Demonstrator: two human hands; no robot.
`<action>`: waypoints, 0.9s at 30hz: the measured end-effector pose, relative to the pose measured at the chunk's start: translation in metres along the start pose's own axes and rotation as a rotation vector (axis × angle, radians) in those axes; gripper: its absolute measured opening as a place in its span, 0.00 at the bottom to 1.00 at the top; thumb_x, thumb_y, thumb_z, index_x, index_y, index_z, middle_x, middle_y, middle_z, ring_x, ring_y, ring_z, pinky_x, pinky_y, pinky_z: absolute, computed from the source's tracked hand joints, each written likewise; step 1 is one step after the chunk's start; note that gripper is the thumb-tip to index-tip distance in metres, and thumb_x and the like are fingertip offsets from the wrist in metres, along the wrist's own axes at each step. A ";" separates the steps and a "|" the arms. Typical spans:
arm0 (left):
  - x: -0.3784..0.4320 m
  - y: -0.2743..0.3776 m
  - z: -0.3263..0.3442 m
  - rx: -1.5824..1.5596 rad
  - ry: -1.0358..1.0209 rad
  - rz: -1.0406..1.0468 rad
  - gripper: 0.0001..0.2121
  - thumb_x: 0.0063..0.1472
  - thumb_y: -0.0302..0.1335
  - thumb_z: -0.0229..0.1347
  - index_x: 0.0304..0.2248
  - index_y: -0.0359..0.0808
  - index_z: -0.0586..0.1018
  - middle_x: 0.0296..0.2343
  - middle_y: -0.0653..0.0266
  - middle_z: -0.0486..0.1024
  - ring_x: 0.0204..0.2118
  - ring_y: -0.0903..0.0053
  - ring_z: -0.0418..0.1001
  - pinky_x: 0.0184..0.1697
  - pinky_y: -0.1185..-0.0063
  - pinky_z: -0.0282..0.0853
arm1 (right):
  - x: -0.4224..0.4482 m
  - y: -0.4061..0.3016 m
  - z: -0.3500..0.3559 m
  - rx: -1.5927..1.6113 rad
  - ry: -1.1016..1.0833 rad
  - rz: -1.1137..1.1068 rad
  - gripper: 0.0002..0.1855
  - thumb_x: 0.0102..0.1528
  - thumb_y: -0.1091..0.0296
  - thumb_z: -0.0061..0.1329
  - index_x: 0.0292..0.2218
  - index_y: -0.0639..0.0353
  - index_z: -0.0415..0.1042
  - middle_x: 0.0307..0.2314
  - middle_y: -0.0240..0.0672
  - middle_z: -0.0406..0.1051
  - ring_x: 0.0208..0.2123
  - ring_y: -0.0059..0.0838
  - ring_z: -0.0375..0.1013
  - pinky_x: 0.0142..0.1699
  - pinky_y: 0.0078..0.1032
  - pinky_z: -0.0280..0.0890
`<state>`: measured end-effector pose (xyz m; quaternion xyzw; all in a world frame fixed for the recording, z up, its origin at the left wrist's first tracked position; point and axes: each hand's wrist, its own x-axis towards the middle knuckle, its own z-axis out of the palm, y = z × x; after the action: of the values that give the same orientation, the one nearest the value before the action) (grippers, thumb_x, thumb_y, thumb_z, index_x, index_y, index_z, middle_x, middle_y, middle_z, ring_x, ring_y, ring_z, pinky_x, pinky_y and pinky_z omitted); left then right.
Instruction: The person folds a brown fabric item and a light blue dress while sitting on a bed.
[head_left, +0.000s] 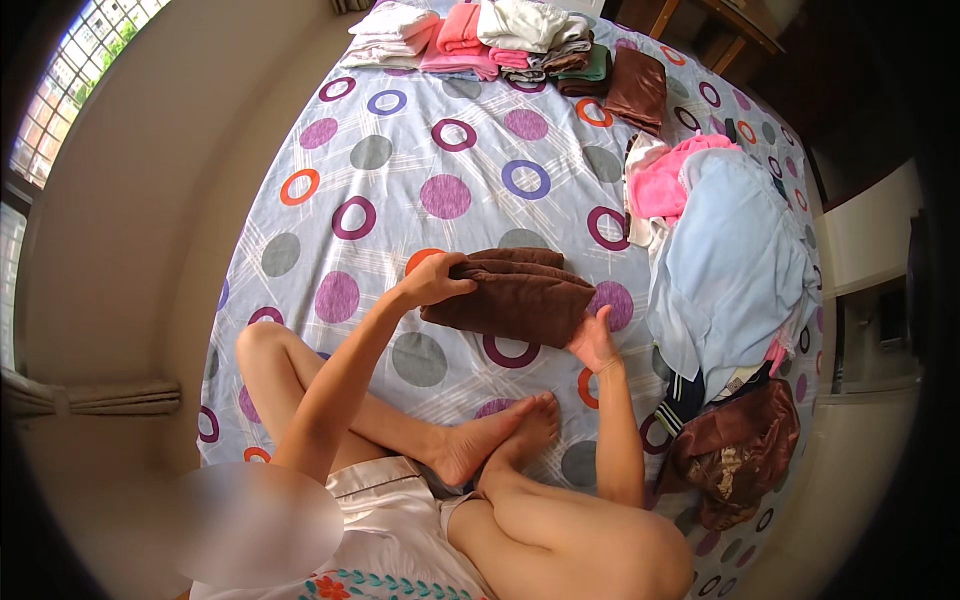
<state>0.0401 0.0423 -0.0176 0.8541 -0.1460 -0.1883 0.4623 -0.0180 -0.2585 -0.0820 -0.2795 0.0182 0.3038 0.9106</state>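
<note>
A folded dark brown cloth (510, 301) is held between my two hands, over the patterned bedsheet (390, 259) in front of my crossed legs. At its upper left corner, my left hand (439, 280) grips the folded layers, thumb on the near side. My right hand (594, 339) supports the lower right corner, its thumb pointing up and its fingers partly hidden by the cloth. Several layers show along the cloth's top edge.
Folded white clothes (390, 34), pink clothes (459, 41) and a folded brown satin garment (637, 88) lie along the far edge. On the right are a loose light blue garment (727, 247), a bright pink garment (664, 180) and a crumpled brown satin garment (739, 457).
</note>
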 end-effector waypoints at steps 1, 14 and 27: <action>0.002 -0.006 0.003 0.006 -0.001 0.000 0.18 0.45 0.32 0.54 0.36 0.31 0.70 0.29 0.52 0.70 0.33 0.68 0.69 0.37 0.77 0.63 | 0.002 0.002 0.005 0.003 -0.004 -0.003 0.35 0.51 0.44 0.37 0.52 0.60 0.48 0.49 0.32 0.54 0.51 0.26 0.53 0.54 0.27 0.48; 0.009 -0.032 0.036 0.319 0.491 0.127 0.13 0.52 0.29 0.48 0.38 0.36 0.70 0.29 0.56 0.69 0.34 0.63 0.67 0.37 0.74 0.62 | 0.059 0.008 0.019 -1.379 0.774 -0.413 0.20 0.50 0.58 0.42 0.34 0.71 0.62 0.31 0.56 0.66 0.35 0.52 0.64 0.38 0.34 0.59; 0.006 -0.031 0.049 0.509 0.647 0.154 0.07 0.55 0.26 0.44 0.25 0.32 0.70 0.26 0.55 0.69 0.33 0.61 0.65 0.36 0.71 0.60 | 0.073 0.021 0.016 -1.541 0.913 -0.599 0.19 0.53 0.54 0.36 0.33 0.65 0.61 0.21 0.56 0.66 0.25 0.56 0.65 0.28 0.43 0.58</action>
<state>0.0256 0.0204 -0.0692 0.9428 -0.0984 0.1671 0.2712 0.0280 -0.1969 -0.0940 -0.8895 0.0945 -0.1532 0.4199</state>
